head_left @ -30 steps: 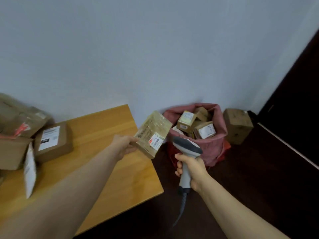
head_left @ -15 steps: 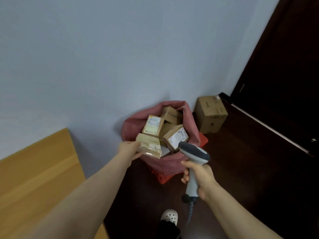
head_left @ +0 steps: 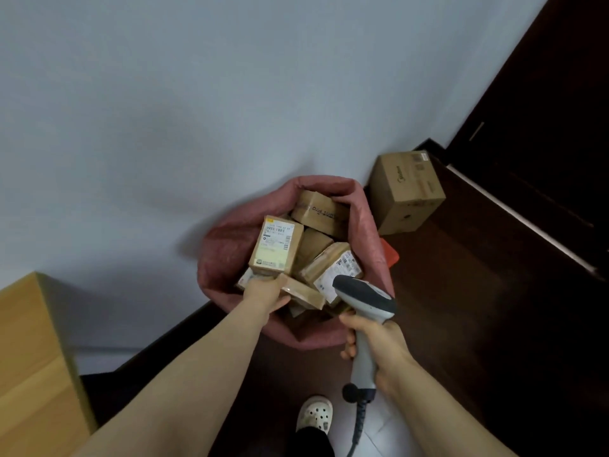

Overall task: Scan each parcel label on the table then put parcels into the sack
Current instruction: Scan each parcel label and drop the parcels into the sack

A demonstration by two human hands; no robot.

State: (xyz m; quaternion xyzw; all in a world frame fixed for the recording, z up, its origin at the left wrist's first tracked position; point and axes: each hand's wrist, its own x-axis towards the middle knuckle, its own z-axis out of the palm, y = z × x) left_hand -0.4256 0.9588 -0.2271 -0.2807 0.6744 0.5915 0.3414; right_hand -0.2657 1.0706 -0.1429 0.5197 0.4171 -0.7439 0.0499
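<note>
Head view: left hand (head_left: pixel 265 291), fingers curled round near-left end of flat tape-wrapped parcel (head_left: pixel 304 293), low in pink sack (head_left: pixel 224 245) mouth by near rim, atop labelled cartons (head_left: pixel 276 245). Parcel judged light and stiff; glossy tape probably slippery, so grip across short edges. Right hand (head_left: pixel 379 341), fingers wrapped round barcode scanner (head_left: pixel 362 298) handle.

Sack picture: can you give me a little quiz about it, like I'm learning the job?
1. True or false: the right hand grips a barcode scanner.
2. The parcel in the left hand is: A on a shelf, B at the pink sack's mouth, C on a chair.
3. What stands on the floor beside the sack?
Key: 1 true; 2 B; 3 a cardboard box.
</note>
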